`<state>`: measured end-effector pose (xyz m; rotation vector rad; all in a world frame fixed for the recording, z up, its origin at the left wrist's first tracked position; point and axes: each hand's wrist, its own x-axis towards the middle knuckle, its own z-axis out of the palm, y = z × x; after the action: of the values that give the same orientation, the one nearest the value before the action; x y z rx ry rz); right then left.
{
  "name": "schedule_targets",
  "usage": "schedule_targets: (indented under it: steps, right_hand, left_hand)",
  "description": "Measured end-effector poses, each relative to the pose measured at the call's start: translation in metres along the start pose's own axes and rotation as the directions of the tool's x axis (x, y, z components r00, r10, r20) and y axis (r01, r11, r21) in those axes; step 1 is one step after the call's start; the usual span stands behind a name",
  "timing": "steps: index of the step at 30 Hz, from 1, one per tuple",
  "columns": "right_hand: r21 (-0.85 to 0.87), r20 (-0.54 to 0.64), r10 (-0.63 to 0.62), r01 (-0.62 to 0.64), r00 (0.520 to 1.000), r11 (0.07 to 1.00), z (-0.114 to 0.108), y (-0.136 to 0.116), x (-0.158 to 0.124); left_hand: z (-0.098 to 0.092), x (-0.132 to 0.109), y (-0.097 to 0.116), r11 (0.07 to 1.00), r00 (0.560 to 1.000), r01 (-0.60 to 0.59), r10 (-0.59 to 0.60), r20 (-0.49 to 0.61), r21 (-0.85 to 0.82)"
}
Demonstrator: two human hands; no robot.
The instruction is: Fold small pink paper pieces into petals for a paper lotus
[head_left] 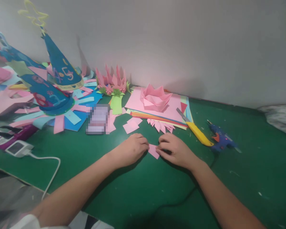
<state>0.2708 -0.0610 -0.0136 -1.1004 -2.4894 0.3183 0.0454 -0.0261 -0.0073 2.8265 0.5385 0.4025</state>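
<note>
Between my hands, low over the green table, is a small piece of pink paper [153,151]. The fingers of my left hand [133,149] are closed on its left edge. My right hand [175,149] pinches its right side between thumb and fingers. Just beyond my hands lie small pink paper squares [131,126] and a row of folded pink paper points [160,125]. Behind these, a pink folded paper flower [156,98] rests on a stack of coloured paper [131,101].
At right lie a yellow utility knife [200,134] and a blue glue gun [221,138] with its cord. To the left are a phone [98,119], blue paper cones [60,65], a pink paper crown [112,81] and a white plug [19,148] with a cable.
</note>
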Motion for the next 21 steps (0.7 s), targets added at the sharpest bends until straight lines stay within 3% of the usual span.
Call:
schedule_targets:
  steps: [9, 12, 21]
  right_hand:
    - [-0.198, -0.034, 0.029, -0.035, 0.999, 0.979, 0.006, 0.001, 0.005]
    - [-0.206, -0.009, 0.057, -0.057, 0.998, 0.977, 0.008, -0.002, 0.007]
    - [-0.159, -0.03, 0.104, -0.108, 0.994, 0.981, 0.014, -0.002, 0.007]
  left_hand:
    - [0.002, -0.002, -0.003, 0.999, 0.998, -0.042, 0.042, -0.043, -0.001]
    - [0.002, -0.002, -0.007, 0.995, 0.995, -0.08, 0.077, -0.056, -0.058]
    - [0.006, 0.001, -0.012, 0.989, 0.997, -0.036, 0.025, -0.074, -0.141]
